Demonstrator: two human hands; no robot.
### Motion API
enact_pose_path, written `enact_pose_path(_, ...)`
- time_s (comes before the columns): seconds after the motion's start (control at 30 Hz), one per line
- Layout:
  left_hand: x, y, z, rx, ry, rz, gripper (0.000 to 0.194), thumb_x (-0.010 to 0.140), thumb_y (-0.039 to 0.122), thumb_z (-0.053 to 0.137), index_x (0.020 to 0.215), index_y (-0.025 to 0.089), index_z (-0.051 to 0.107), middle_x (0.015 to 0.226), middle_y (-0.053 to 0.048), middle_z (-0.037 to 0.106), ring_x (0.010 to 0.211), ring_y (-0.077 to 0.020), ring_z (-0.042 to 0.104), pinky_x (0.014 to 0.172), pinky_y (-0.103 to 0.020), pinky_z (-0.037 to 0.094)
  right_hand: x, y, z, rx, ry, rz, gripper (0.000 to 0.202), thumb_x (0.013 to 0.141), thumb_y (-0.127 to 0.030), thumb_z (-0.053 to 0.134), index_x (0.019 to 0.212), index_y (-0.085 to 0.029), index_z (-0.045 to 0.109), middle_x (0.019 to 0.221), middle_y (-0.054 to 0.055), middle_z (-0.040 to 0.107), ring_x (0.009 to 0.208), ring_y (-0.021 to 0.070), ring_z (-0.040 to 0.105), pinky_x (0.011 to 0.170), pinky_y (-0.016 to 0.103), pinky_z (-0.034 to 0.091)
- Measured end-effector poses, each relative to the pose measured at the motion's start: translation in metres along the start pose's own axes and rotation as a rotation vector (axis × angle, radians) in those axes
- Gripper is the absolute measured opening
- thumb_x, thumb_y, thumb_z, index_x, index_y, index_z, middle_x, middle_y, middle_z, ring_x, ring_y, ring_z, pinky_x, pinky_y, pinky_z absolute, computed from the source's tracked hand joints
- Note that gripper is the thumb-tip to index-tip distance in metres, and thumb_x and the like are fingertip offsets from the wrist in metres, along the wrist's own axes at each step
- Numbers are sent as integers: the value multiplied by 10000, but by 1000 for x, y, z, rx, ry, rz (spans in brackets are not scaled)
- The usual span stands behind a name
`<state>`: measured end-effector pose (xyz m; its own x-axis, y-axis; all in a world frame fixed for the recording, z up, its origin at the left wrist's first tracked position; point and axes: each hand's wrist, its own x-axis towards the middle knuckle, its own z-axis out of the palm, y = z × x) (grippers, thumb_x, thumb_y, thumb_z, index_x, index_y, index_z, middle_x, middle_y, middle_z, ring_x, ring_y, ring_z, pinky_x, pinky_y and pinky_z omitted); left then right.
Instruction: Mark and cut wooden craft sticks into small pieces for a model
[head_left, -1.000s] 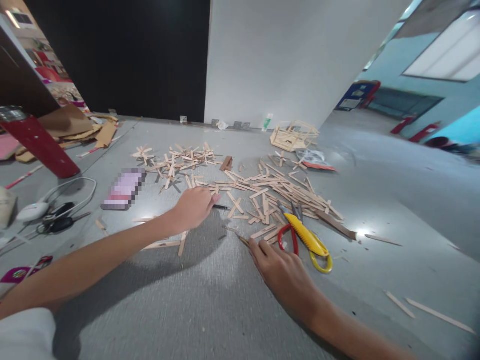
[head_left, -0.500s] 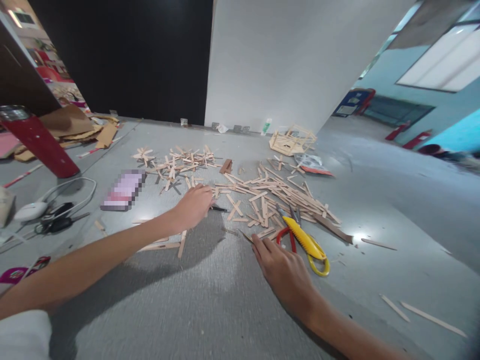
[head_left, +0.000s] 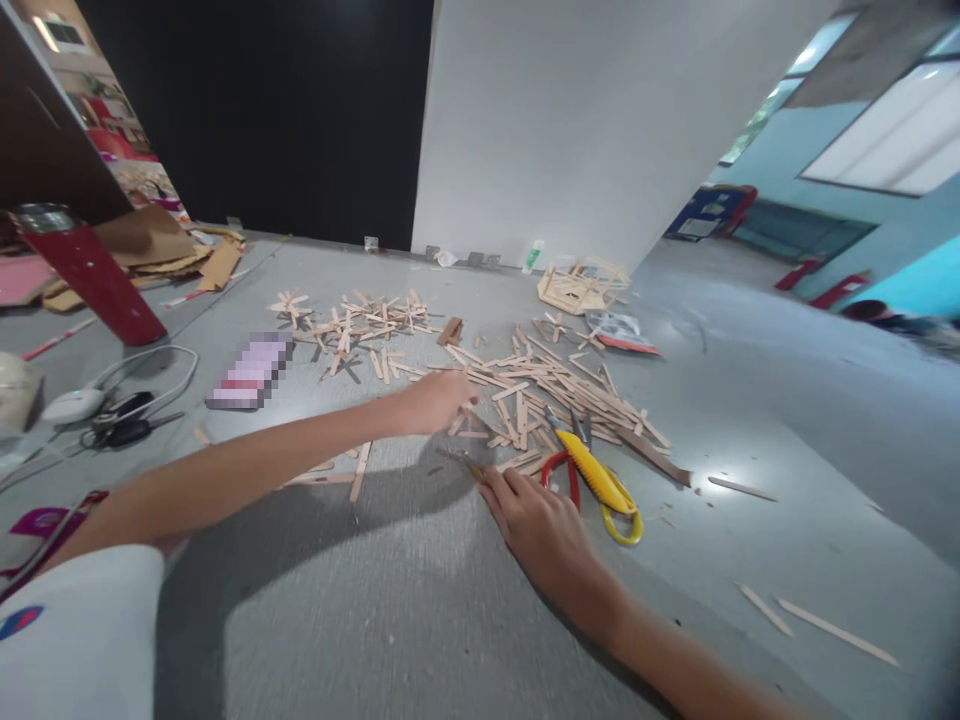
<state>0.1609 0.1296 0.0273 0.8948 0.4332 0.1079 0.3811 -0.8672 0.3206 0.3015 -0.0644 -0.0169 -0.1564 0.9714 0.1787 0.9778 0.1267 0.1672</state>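
Note:
My left hand reaches over the near edge of a heap of wooden craft sticks. Its fingers curl downward, and whatever is in them is hidden. Low over the grey surface, my right hand has its fingers closed round a slim pointed metal tool, whose tip points left toward the left hand. I cannot make out its exact kind. Just right of this hand lie overlapping cutting tools with yellow and red handles. Several sticks are laid out beneath my left forearm.
At left stand a red bottle, a phone, keys and a white cable. Star-like stick pieces lie farther back. A stick-built frame and a plastic packet sit near the pale wall.
My left hand has moved right along the stick heap, closer to my right hand. My right hand and its pointed tool have shifted slightly left. The view has shifted a little.

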Motion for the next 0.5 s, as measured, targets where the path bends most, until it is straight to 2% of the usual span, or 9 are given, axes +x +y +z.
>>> enact_pose_path(0.07, 27, 4, 0, 18, -52, -39, 225, 990, 121, 628, 1186, 138, 737, 1205, -134, 733, 1134, -257, 700, 981, -367, 570, 1, 0, -1, 15, -29, 8, 172, 1079, -189, 551, 1111, -185, 720, 979, 91, 785, 819, 206, 767, 606, 264, 469)
enact_pose_path(0.13, 51, 9, 3, 54, -70, -104, 353, 1030, 359, 677, 1318, 158, 642, 1318, -116, 659, 1128, -256, 682, 958, -465, 601, 1, 0, -2, 15, -32, 11, 183, 1084, -190, 541, 1125, -183, 719, 994, 102, 787, 835, 206, 768, 611, 256, 475)
enact_pose_path(0.23, 73, 14, 9, 88, -90, -169, 382, 1025, 368, 683, 1337, 152, 631, 1340, -131, 644, 1140, -262, 676, 962, -462, 600, 2, -1, -1, 3, -26, 6, 177, 1085, -200, 548, 1110, -186, 723, 972, 93, 786, 848, 204, 773, 601, 247, 478)
enact_pose_path(0.33, 80, 16, 15, 92, -123, -204, 378, 1027, 368, 681, 1335, 156, 633, 1339, -129, 644, 1137, -260, 677, 960, -459, 601, 2, -1, -1, -6, -23, -6, 136, 1066, -191, 591, 1068, -186, 727, 950, 75, 787, 832, 200, 780, 590, 247, 486)
enact_pose_path(0.5, 77, 20, 17, 90, -124, -244, 383, 1024, 367, 686, 1331, 145, 635, 1338, -138, 644, 1137, -261, 677, 963, -456, 599, -2, -1, -2, 8, -11, -24, 107, 1057, -177, 610, 1051, -180, 717, 952, 71, 781, 834, 203, 783, 600, 256, 509)
